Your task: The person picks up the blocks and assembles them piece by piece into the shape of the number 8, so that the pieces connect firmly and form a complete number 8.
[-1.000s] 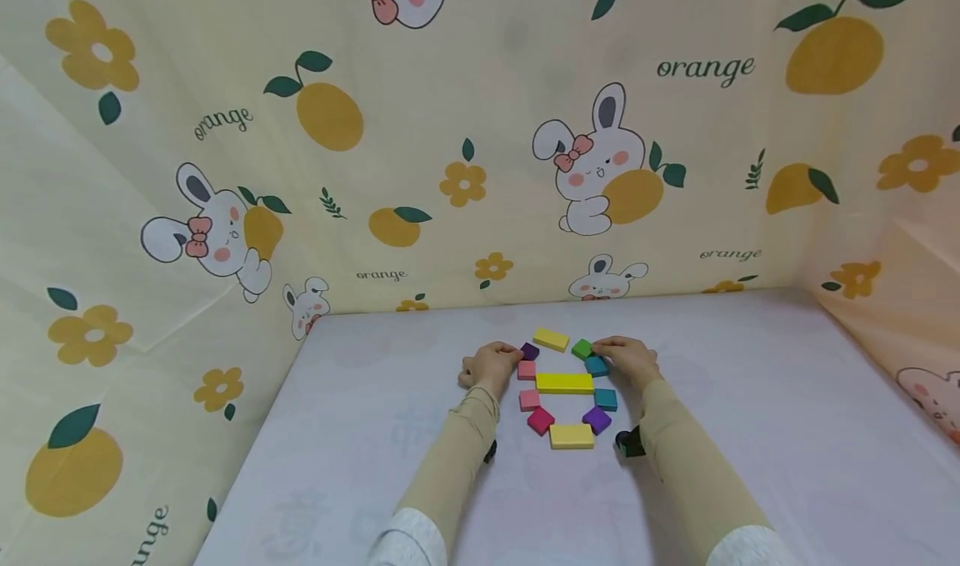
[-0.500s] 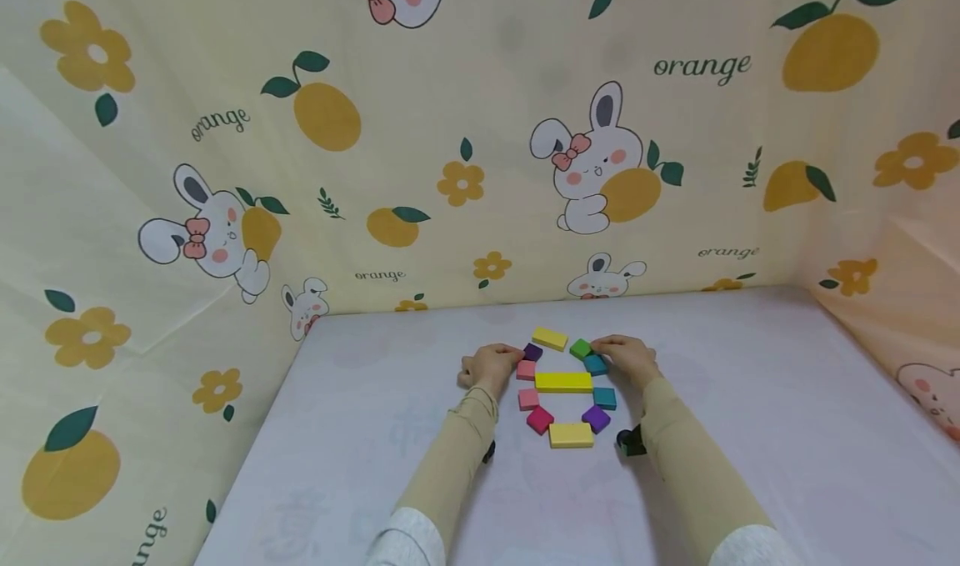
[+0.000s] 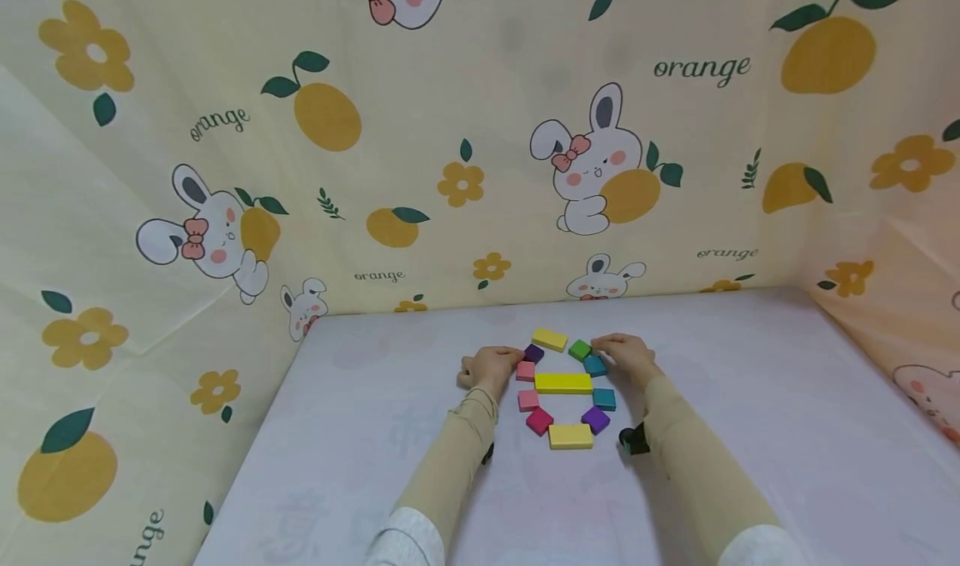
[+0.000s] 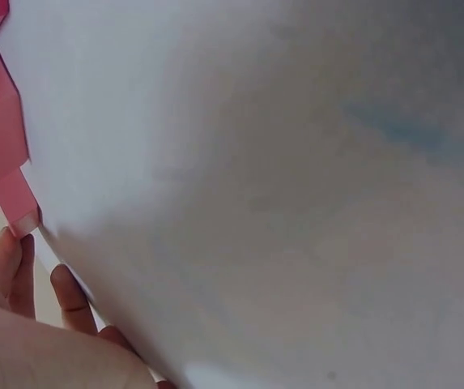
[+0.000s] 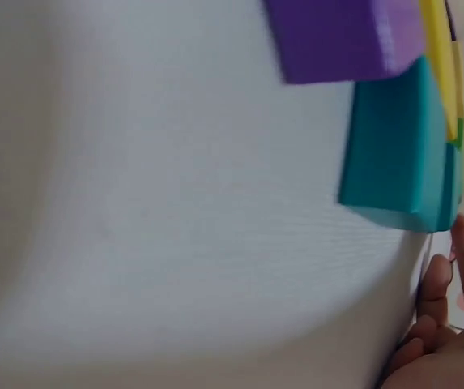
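In the head view, coloured blocks form a closed ring with a bar across it. My left hand (image 3: 489, 368) touches the left side of a dark purple block (image 3: 533, 353) with its fingertips, just above a pink block (image 3: 526, 371). On the other side, my right hand (image 3: 628, 356) has its fingertips at the outer edge of a green block (image 3: 580, 349), over a teal block (image 3: 595, 366). The left wrist view shows fingertips (image 4: 26, 243) beyond the end of the pink blocks (image 4: 1, 130). In the right wrist view, extended fingers reach past a teal block (image 5: 389, 146).
A long yellow block (image 3: 562, 383) crosses the ring's middle. Pale yellow blocks lie at its far end (image 3: 550, 338) and near end (image 3: 571, 437). A red block (image 3: 539, 421) and a purple block (image 3: 596, 419) sit at the near corners. A patterned curtain (image 3: 420, 166) stands behind the white table (image 3: 360, 433).
The dark purple block has shifted slightly right, towards the ring's inside, with my left fingertips following. My right hand and the other blocks have hardly moved.
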The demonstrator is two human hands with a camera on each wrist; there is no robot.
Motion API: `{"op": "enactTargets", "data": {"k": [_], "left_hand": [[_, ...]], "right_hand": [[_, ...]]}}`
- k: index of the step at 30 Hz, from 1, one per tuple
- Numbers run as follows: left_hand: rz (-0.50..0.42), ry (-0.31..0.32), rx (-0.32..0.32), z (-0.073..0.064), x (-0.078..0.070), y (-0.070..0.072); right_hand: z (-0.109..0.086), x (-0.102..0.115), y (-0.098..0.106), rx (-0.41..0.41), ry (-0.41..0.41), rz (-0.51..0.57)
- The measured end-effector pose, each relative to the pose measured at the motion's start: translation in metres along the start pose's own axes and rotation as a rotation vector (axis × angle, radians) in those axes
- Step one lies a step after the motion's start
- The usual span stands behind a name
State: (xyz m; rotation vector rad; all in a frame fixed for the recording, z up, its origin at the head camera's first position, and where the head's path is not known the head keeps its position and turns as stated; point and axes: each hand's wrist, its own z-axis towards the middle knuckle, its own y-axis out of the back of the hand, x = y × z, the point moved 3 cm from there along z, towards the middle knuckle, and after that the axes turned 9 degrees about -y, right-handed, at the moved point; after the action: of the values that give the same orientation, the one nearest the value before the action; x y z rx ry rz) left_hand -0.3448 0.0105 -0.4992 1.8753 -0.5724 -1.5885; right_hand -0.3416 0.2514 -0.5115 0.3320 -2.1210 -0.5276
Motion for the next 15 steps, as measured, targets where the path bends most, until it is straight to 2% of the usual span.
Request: {"op": "enactTargets", "data": {"k": [3,6,13,15], "left_hand": [[0.016,0.001,0.008,0.001,0.001,0.001],[0.015,0.002,0.018,0.001,0.002,0.000],[0.006,0.010,0.011,0.001,0.002,0.000],[-0.005,0.011,0.012,0.001,0.002,-0.001]], "right_hand": [[-0.002,0.005,0.000,-0.013,0.008,-0.035],[-0.006,0.013,-0.001,-0.064,0.049,-0.123],[-0.012,0.046,-0.018,-0.198,0.295,-0.374],[-0.015,0.054,-0.025,-0.221,0.338,-0.434]]}}
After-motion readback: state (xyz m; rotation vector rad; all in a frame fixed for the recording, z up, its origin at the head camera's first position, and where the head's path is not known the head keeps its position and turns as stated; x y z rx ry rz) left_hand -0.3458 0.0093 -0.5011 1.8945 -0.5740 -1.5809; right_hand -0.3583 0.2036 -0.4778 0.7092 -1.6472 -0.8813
